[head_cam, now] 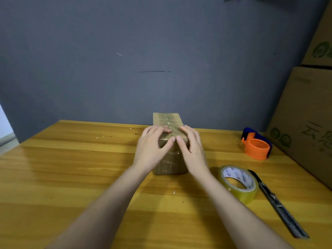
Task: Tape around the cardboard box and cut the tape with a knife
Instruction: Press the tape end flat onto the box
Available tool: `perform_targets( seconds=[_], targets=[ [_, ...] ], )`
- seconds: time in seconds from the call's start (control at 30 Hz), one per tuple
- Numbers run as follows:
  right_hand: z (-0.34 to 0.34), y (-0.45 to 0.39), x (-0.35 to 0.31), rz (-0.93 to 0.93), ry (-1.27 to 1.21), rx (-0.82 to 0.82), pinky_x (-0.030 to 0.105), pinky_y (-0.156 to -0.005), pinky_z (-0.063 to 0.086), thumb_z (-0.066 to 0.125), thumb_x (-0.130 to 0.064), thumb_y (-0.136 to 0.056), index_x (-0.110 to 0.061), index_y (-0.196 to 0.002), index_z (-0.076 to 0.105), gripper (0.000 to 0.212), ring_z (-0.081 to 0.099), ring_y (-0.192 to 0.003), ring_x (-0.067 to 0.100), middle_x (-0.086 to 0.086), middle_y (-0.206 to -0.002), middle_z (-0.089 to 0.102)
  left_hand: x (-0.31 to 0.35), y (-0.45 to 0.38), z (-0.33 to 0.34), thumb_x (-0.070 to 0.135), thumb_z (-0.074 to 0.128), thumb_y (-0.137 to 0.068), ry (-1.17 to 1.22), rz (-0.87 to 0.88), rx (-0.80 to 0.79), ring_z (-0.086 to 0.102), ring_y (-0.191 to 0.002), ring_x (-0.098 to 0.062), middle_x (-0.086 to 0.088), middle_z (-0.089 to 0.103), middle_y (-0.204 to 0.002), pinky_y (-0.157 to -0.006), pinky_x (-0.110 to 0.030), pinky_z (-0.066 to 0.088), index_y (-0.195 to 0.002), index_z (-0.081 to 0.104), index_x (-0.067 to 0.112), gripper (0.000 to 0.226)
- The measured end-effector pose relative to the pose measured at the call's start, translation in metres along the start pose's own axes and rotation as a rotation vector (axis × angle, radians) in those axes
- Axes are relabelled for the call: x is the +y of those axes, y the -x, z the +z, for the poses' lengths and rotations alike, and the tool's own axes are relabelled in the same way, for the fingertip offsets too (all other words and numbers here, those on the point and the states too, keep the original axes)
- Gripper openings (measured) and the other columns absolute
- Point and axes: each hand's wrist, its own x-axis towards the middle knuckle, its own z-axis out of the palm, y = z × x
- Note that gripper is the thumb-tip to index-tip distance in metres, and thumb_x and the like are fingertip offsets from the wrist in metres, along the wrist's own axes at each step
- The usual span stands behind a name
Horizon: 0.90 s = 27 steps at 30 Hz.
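A small cardboard box (168,119) stands in the middle of the wooden table (71,168), its top covered in shiny clear tape. My left hand (152,148) lies on the box's near left edge, fingers spread over the top and the thumb down the front. My right hand (192,146) rests on the near right edge in the same way, and the two thumbs nearly touch at the front top edge. A roll of clear tape (239,183) lies flat to the right of the box. A dark utility knife (276,203) lies just right of the roll.
An orange and blue tape dispenser (256,143) sits at the table's far right. Large cardboard cartons (309,114) are stacked along the right edge. A dark grey wall (125,60) rises right behind the table.
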Motion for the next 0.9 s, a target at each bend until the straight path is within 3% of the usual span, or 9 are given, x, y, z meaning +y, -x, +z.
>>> perform_targets(
  seconds=[0.07,0.13,0.27,0.43,0.53,0.7,0.9],
  targets=[
    [0.002,0.001,0.004,0.004,-0.024,0.003,0.005,-0.099,0.028,0.048,-0.041,-0.094,-0.029,-0.128,0.05,0.037,0.036,-0.122,-0.011,-0.013,-0.14,0.04,-0.001,0.001,0.005,0.051,0.048,-0.083,-0.015,0.021,0.04,0.047,-0.12,-0.014,0.01,0.064,-0.114,-0.102,-0.02,0.032,-0.105,0.064,0.024,0.038],
    [0.003,0.002,0.007,-0.015,-0.032,0.016,-0.004,-0.092,0.023,0.049,-0.039,-0.094,-0.029,-0.128,0.05,0.035,0.033,-0.119,-0.019,-0.013,-0.14,0.04,-0.004,0.002,0.006,0.049,0.051,-0.083,-0.022,0.05,0.067,0.048,-0.12,-0.012,0.011,0.064,-0.115,-0.103,-0.018,0.03,-0.106,0.064,0.024,0.037],
    [0.004,0.003,0.014,-0.061,-0.06,0.016,-0.002,-0.097,0.022,0.05,-0.038,-0.092,-0.027,-0.129,0.048,0.039,0.032,-0.124,-0.018,-0.01,-0.141,0.039,-0.011,0.004,0.008,0.049,0.055,-0.082,-0.017,0.104,0.075,0.047,-0.124,-0.012,0.011,0.062,-0.12,-0.106,-0.029,0.036,-0.113,0.063,0.024,0.04],
    [-0.003,0.005,0.02,-0.103,-0.074,-0.052,-0.001,-0.099,0.02,0.056,-0.032,-0.091,-0.025,-0.134,0.043,0.046,0.027,-0.131,-0.015,-0.009,-0.147,0.034,-0.012,0.004,0.008,0.048,0.061,-0.079,0.019,0.097,0.062,0.043,-0.127,-0.009,0.012,0.059,-0.125,-0.108,-0.031,0.035,-0.117,0.059,0.025,0.045],
    [-0.006,0.007,0.022,-0.117,-0.092,-0.099,-0.001,-0.099,0.021,0.058,-0.03,-0.091,-0.028,-0.136,0.038,0.05,0.023,-0.134,-0.015,-0.013,-0.15,0.029,-0.017,0.009,0.01,0.045,0.066,-0.076,0.056,0.093,0.042,0.038,-0.133,-0.009,0.011,0.052,-0.132,-0.11,-0.036,0.034,-0.126,0.048,0.023,0.058],
    [-0.007,0.006,0.027,-0.138,-0.087,-0.13,0.0,-0.101,0.018,0.061,-0.028,-0.089,-0.029,-0.138,0.033,0.057,0.019,-0.137,-0.013,-0.013,-0.153,0.024,-0.023,0.017,0.015,0.044,0.074,-0.069,0.067,0.084,0.024,0.028,-0.14,-0.007,0.004,0.041,-0.142,-0.114,-0.03,0.027,-0.136,0.035,0.018,0.082],
    [-0.014,0.004,0.031,-0.175,-0.051,-0.206,-0.001,-0.102,0.016,0.068,-0.028,-0.083,-0.037,-0.139,0.027,0.069,0.016,-0.139,-0.012,-0.02,-0.153,0.018,-0.026,0.018,0.015,0.045,0.078,-0.063,0.058,0.136,-0.01,0.032,-0.139,-0.015,0.003,0.038,-0.143,-0.115,-0.033,0.026,-0.143,0.017,0.021,0.103]
  ],
)
